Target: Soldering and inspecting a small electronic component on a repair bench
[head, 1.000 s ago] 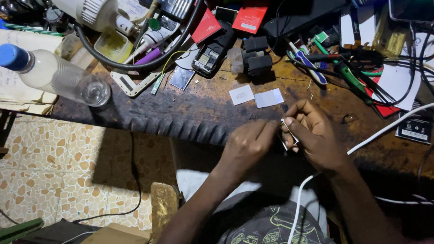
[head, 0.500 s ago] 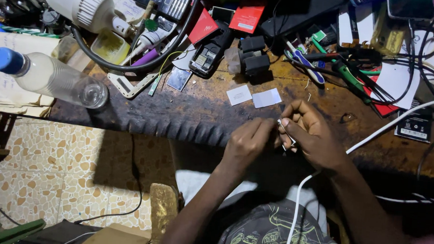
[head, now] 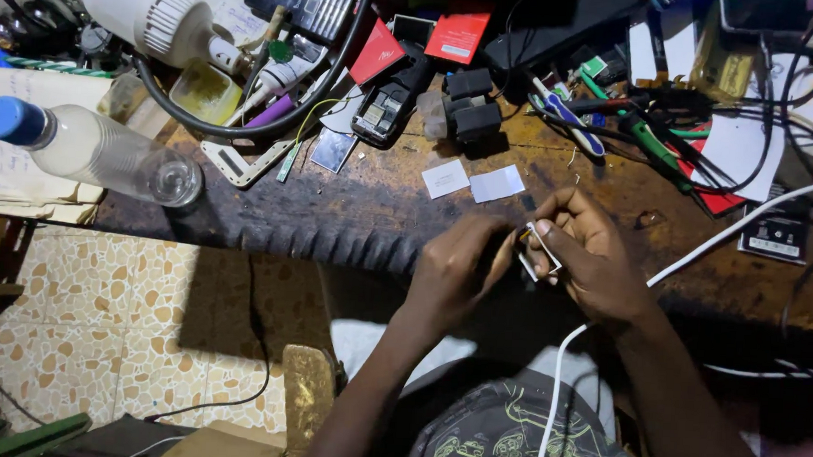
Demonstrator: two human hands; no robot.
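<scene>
My left hand point(head: 455, 268) and my right hand point(head: 590, 257) meet over the front edge of a worn wooden workbench point(head: 351, 216). Both pinch a small thin white piece with a metal edge point(head: 531, 249) between fingertips. Just beyond the hands lie two small white cards point(head: 472, 181) flat on the bench. A white cable point(head: 702, 244) runs past my right wrist down across my lap.
A plastic bottle with a blue cap point(head: 86, 147) lies on its side at the left. A white lamp head point(head: 149, 11) hangs at the back left. Old phones point(head: 390, 102), black blocks point(head: 464, 111), red cards, screwdrivers point(head: 652, 139) and tangled wires crowd the back. Tiled floor shows below left.
The hands stay together on the small piece, with only slight finger shifts. The view has drifted a little.
</scene>
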